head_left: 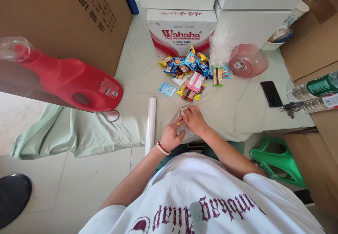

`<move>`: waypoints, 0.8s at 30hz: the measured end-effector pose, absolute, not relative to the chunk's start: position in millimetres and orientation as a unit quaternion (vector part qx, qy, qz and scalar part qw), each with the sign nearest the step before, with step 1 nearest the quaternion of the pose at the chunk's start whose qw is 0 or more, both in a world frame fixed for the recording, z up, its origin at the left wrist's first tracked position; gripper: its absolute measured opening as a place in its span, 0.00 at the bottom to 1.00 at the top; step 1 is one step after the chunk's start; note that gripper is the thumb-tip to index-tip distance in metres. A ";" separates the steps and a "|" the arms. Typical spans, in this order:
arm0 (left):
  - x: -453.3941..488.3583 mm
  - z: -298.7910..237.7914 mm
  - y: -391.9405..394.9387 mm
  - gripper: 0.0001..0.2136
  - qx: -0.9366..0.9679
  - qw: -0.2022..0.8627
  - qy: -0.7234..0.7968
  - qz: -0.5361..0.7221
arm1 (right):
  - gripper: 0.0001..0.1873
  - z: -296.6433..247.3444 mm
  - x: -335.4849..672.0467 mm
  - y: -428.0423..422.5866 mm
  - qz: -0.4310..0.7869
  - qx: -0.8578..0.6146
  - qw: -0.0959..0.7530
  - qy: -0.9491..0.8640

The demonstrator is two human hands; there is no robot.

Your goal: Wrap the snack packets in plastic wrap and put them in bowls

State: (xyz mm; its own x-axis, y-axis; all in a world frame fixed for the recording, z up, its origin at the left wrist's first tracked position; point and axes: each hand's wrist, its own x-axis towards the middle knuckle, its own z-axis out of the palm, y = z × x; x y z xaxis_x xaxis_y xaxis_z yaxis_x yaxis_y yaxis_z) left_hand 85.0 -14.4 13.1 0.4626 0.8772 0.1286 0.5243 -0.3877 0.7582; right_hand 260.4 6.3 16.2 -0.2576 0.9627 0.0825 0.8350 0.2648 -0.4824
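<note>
Both of my hands are meeting low over the near part of the table, their fingers touching. My left hand is resting palm down, its index finger reaching to the right hand's fingertips and its thumb standing well away from that finger; the other fingers are partly hiding, so I cannot tell whether they are gripping anything. My right hand is holding its fingers bent and close together; its thumb is hiding, so I cannot tell whether it is pinching.

Beneath them, a pale green cloth is covering the table. At the far left, a big cardboard box is standing, and straight ahead, a Wahaha carton. A red jug is standing beside the cardboard box. Snack packets are lying heaped before the carton, beyond my fingers. A white roll is lying just left of my left hand. To the right, a pink bowl and, nearer me, a black phone are resting. Clear film is showing between my wrists. Smallest of all, a pale piece is peeking out at my right fingertips, touching them.
</note>
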 end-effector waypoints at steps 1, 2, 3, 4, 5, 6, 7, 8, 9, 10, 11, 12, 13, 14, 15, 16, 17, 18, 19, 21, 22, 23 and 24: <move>78.0 13.9 -15.5 0.18 0.756 0.349 0.468 0.296 | 0.21 15.8 260.0 3.4 0.162 -0.582 0.172 -0.779; 72.5 13.9 -16.1 0.17 0.722 0.360 0.497 0.320 | 0.23 14.9 259.5 0.6 0.152 -0.580 0.159 -0.784; 68.5 13.1 -16.2 0.16 0.690 0.363 0.528 0.338 | 0.26 13.4 258.8 -2.0 0.144 -0.576 0.147 -0.791; 66.1 11.6 -15.7 0.15 0.663 0.357 0.557 0.350 | 0.30 11.5 257.8 -4.2 0.139 -0.574 0.137 -0.795; 65.0 9.6 -14.9 0.15 0.646 0.343 0.581 0.356 | 0.33 9.4 256.6 -5.8 0.136 -0.575 0.129 -0.796; 64.8 7.3 -14.0 0.14 0.641 0.323 0.599 0.355 | 0.34 7.3 255.6 -6.8 0.135 -0.581 0.124 -0.793; 65.1 5.2 -13.4 0.13 0.647 0.298 0.608 0.351 | 0.33 5.5 254.9 -7.1 0.134 -0.589 0.122 -0.787; 65.5 3.4 -13.3 0.12 0.662 0.270 0.609 0.343 | 0.31 4.1 255.1 -6.9 0.132 -0.597 0.126 -0.781; 65.6 2.3 -14.1 0.11 0.686 0.239 0.601 0.333 | 0.29 3.4 256.9 -6.2 0.129 -0.603 0.137 -0.776; 65.1 2.0 -16.0 0.10 0.714 0.207 0.587 0.322 | 0.27 3.5 260.9 -4.9 0.122 -0.606 0.155 -0.771; 63.6 2.6 -18.9 0.09 0.742 0.174 0.570 0.309 | 0.25 4.4 267.8 -3.0 0.114 -0.606 0.183 -0.766; 61.0 4.2 -22.7 0.09 0.764 0.138 0.555 0.298 | 0.23 6.4 278.3 -0.3 0.103 -0.606 0.216 -0.758; 57.4 6.4 -27.4 0.09 0.779 0.104 0.547 0.288 | 0.22 9.5 293.0 3.6 0.090 -0.607 0.253 -0.748; 52.8 9.1 -32.5 0.09 0.786 0.071 0.547 0.280 | 0.21 14.1 312.1 9.0 0.074 -0.611 0.287 -0.734; 47.4 11.8 -37.7 0.08 0.783 0.041 0.557 0.273 | 0.20 20.3 335.6 16.3 0.054 -0.619 0.317 -0.716; 41.3 14.1 -42.9 0.09 0.773 0.019 0.578 0.262 | 0.19 28.3 363.1 26.0 0.031 -0.632 0.339 -0.696; 34.9 15.7 -47.8 0.11 0.758 0.006 0.604 0.245 | 0.19 38.0 393.8 38.1 -0.001 -0.651 0.351 -0.673; 28.2 16.2 -52.2 0.14 0.741 0.001 0.634 0.221 | 0.19 48.9 426.7 52.8 -0.039 -0.674 0.358 -0.645; 21.5 15.6 -56.2 0.19 0.724 0.007 0.663 0.188 | 0.19 60.3 460.4 70.0 -0.074 -0.699 0.358 -0.615; 8.2 11.2 -62.7 0.26 0.700 0.039 0.704 0.111 | 0.19 81.3 524.4 109.8 -0.134 -0.750 0.337 -0.553; 1.7 8.0 -65.1 0.28 0.691 0.060 0.716 0.075 | 0.19 89.1 552.0 130.9 -0.155 -0.781 0.316 -0.515; -4.8 4.7 -66.8 0.28 0.682 0.080 0.725 0.048 | 0.19 94.2 575.4 151.6 -0.162 -0.812 0.288 -0.480; -11.3 1.9 -67.8 0.27 0.671 0.095 0.735 0.030 | 0.18 96.7 593.9 171.1 -0.173 -0.834 0.253 -0.460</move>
